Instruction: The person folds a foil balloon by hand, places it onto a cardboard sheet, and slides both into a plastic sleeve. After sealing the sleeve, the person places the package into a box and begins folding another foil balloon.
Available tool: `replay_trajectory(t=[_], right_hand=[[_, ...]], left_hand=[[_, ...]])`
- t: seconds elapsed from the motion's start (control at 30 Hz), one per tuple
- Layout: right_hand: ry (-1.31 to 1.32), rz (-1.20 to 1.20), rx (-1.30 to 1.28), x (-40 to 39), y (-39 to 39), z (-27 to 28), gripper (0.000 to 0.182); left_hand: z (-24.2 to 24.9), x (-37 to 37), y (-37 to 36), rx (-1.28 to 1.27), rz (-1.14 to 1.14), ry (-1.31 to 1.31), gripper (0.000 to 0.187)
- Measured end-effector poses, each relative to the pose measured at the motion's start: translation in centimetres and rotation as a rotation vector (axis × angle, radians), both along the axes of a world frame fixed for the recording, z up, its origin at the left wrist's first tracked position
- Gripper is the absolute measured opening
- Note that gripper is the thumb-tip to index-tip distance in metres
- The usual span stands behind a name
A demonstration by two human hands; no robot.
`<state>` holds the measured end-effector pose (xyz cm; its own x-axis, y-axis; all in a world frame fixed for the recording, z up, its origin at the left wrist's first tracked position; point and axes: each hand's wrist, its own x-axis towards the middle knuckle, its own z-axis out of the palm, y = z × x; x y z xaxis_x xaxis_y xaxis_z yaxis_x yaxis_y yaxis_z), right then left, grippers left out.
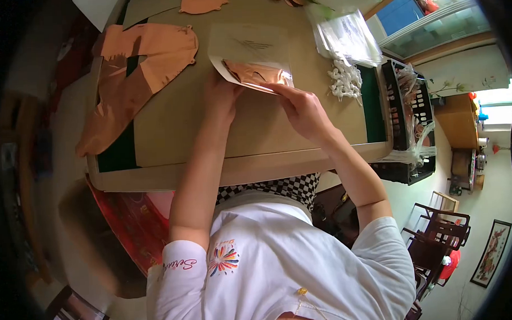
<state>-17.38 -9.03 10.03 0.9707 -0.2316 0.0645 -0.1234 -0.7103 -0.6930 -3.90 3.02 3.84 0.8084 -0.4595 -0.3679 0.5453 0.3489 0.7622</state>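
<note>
A clear plastic bag [249,42] with a folded rose-gold foil piece [256,73] inside lies over the table, its near edge lifted. My left hand [224,96] is at the bag's near left edge, with its fingers mostly hidden under it. At the near right edge, my right hand [305,110] grips the bag between thumb and fingers. To the left is a large flat rose-gold foil sheet [167,53] with small tabs, looking like an uninflated balloon. Another foil piece [204,0] rests at the far edge of view.
A stack of clear bags [347,38] lies at the back right, with a pile of small white tied bundles [345,80] in front. The raised wooden table rim [256,167] runs before my body. A black crate [420,106] holding plastic packaging stands beyond the right edge.
</note>
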Motion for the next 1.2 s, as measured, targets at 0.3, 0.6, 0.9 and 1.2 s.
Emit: replay_trajectory(t=[0.3, 0.6, 0.9, 1.2], right_hand=[[-0.215, 0.043, -0.430, 0.6, -0.6, -3.8, 0.050], [-0.392, 0.128, -0.603, 0.8, -0.7, -3.8, 0.028], [-0.508, 0.050, -0.690, 3.5, -1.4, -7.0, 0.018], [-0.421, 0.095, -0.572, -0.6, 1.3, -7.6, 0.027]], left_hand=[[-2.0, -2.6, -2.5, -0.074, -0.145, -0.055, 0.033], [-1.3, -5.3, -0.8, -0.063, -0.192, 0.000, 0.029], [-2.1, -5.8, 0.3, 0.021, -0.219, -0.010, 0.028], [-0.9, -5.6, 9.4, 0.622, -0.057, -0.871, 0.048]])
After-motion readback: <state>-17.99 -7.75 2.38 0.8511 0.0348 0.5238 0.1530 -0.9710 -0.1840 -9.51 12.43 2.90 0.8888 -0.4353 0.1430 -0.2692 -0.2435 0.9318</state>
